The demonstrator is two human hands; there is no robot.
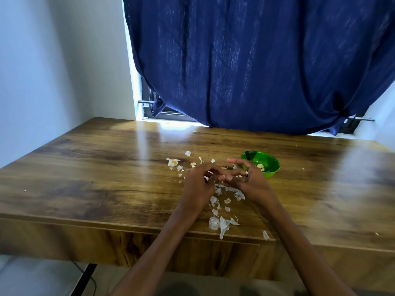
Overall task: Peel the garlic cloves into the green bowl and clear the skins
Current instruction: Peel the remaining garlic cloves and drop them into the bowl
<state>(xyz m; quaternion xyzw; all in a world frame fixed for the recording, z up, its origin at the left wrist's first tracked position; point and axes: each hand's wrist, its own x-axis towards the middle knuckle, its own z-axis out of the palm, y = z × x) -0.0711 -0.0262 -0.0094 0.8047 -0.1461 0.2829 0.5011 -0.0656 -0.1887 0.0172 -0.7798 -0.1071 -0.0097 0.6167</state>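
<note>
Wooden table (85, 171): near edge, papery garlic skins (222, 226) heaped, more strewn toward the middle. Above these, left hand (197, 184) and right hand (249, 180), fingertips meeting, both curled as if pinching something small, possibly a clove; blurred, cannot tell. Just beyond right hand, green bowl (272, 165) holding peeled garlic cloves (260, 167). Far edge: blue curtain (256, 60).

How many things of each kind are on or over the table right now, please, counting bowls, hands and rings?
Green bowl: 1
Hands, left hand and right hand: 2
Ring on the right hand: 1
Total: 4
Garlic skins are scattered, too many and too small to count.
</note>
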